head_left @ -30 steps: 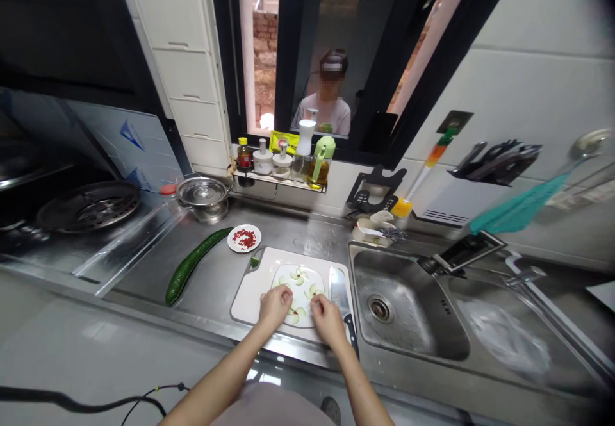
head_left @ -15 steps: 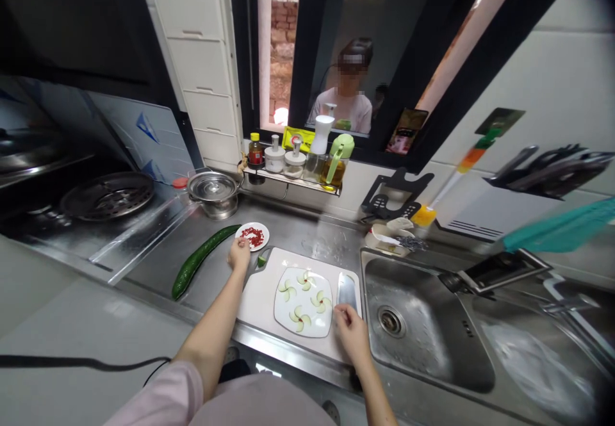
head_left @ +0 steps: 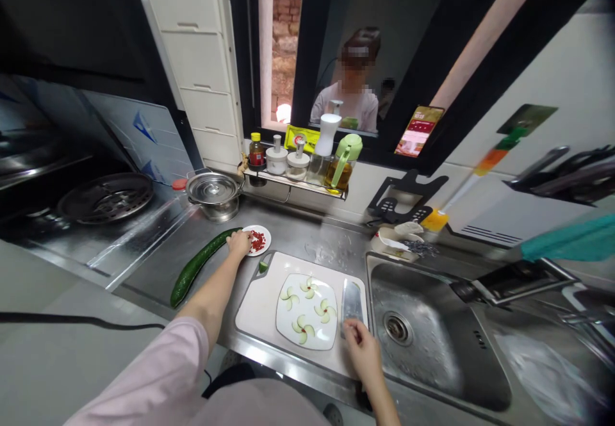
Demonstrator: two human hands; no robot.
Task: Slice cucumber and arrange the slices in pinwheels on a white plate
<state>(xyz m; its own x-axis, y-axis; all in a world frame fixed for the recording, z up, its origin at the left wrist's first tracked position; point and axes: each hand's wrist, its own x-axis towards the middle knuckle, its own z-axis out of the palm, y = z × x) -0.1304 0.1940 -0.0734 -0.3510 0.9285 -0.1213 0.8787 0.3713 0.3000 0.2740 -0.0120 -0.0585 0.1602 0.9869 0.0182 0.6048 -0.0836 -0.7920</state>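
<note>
My left hand (head_left: 239, 245) is at the left rim of a small white dish (head_left: 264, 229) of red bits (head_left: 258, 241), its fingertips together over the bits; what they pinch is too small to make out. My right hand (head_left: 362, 346) hovers by the handle end of a cleaver (head_left: 352, 300), fingers curled and thumb near the index finger; anything between them is hidden. A white square plate (head_left: 307, 285) lies on the cutting board (head_left: 257, 304), bearing several pinwheels of pale green slices (head_left: 302, 330) with red centres. A long cucumber (head_left: 192, 270) lies left of my left hand.
A steel sink (head_left: 423, 330) is at the right. Behind the counter is a rack with seasoning jars (head_left: 298, 167) and an oil bottle (head_left: 342, 166). A lidded steel pot (head_left: 214, 195) stands at the back left, beside the stove (head_left: 106, 198). A green piece (head_left: 263, 266) lies on the board's corner.
My left hand has moved slightly up in the view and now reaches over the dish's left edge. My right hand remains near the cleaver. The view has shifted a little.
</note>
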